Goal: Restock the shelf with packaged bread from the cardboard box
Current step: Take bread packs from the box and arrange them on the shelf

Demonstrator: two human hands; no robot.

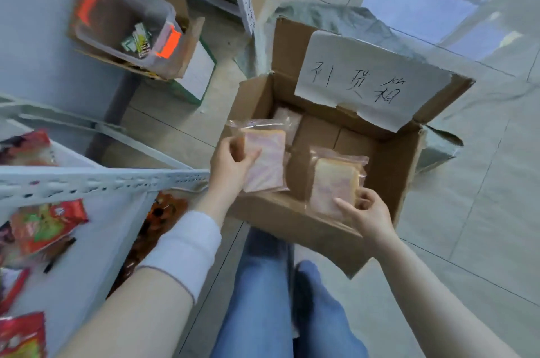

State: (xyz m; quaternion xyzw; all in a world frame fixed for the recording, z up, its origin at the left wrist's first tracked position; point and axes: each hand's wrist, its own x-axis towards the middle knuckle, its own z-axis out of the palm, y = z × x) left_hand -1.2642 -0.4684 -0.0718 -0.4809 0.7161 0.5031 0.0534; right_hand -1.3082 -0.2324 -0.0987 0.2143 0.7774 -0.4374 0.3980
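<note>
Three packs, one box [292, 223]. Left hand [230, 165] pinches left pack [266, 162], right hand [368, 217] right pack [333, 182], thumbs on top. Third pack [287, 121] lies inside.

Reaching out, gripping a bread pack [267, 166] in the left hand [230, 163], pinching the other bread pack [333, 182] in the right hand [366, 216].

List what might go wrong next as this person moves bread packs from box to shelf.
1. The left hand grips the first bread pack by its edge, and the right hand pinches the second bread pack near a corner; either could slip.
2. The shelf rail juts toward the cardboard box; a pack may snag on it.
3. Red snack packets already lie on the shelf, so bread could get squashed.
</note>
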